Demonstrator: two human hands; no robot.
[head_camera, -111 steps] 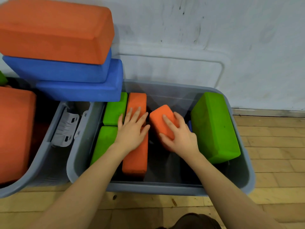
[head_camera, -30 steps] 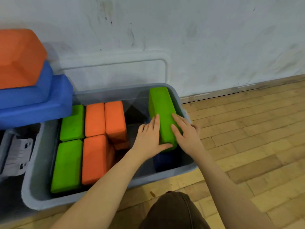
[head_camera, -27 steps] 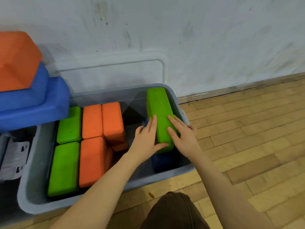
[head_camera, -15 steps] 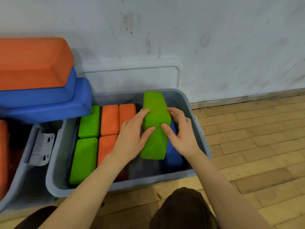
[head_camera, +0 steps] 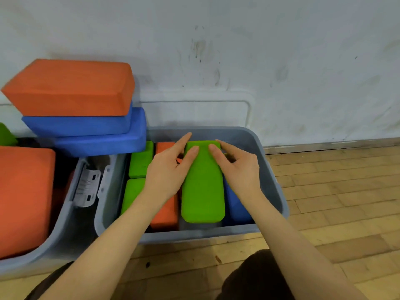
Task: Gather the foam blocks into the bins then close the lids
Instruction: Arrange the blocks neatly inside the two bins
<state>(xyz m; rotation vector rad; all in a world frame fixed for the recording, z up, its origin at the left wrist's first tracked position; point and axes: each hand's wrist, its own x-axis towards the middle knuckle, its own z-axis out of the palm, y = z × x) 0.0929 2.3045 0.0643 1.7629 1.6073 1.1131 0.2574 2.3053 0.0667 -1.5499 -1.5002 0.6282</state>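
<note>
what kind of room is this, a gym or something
Probably a gym or studio storage corner: a wooden strip floor, a scuffed white wall, and grey bins filled with foam blocks like those used for yoga.

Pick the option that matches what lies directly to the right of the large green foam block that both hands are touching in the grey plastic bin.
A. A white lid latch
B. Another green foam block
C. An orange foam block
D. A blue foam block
D: a blue foam block shows between the large green foam block and the right wall of the grey plastic bin.
</note>
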